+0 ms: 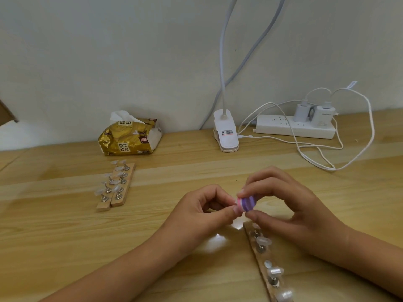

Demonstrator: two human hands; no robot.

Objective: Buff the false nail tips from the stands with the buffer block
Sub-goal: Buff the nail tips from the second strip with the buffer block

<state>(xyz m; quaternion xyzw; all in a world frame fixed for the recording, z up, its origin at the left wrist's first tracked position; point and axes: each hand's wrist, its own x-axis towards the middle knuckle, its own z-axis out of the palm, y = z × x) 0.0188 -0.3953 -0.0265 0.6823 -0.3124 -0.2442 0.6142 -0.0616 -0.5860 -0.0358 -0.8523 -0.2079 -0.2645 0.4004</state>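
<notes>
Because the false nail tips (98, 191) are thin, glossy shells of clear plastic, I judge them almost weightless, springy and slippery. A rubbing stroke could flick one away, so each is best nipped by its side edges near the root, leaving the curved face bare.

At far left two wooden stands (115, 188) lie side by side on the desk (54, 232), well apart from the hands, with tips perched on their metal pegs. A gold tissue pack (130, 138) sits just behind them.

The left hand (202, 205) has its fingers curled, thumb and forefinger brought together at the pink end of the buffer block (247, 203). Whether they nip a tip there I cannot tell, as anything between them is hidden.

The block, striped pink and purple, is held above the desk between the two hands. It looks like light foam, slightly yielding under a gritty skin. It should therefore be taken across its narrow sides with modest pressure, leaving a working face free.

Below it a third stand (265, 267) runs toward the near edge, carrying more tips. The right hand (290, 205) grasps the block, forefinger on top and thumb underneath. A white power strip (283, 127) lies against the wall at back right.
</notes>
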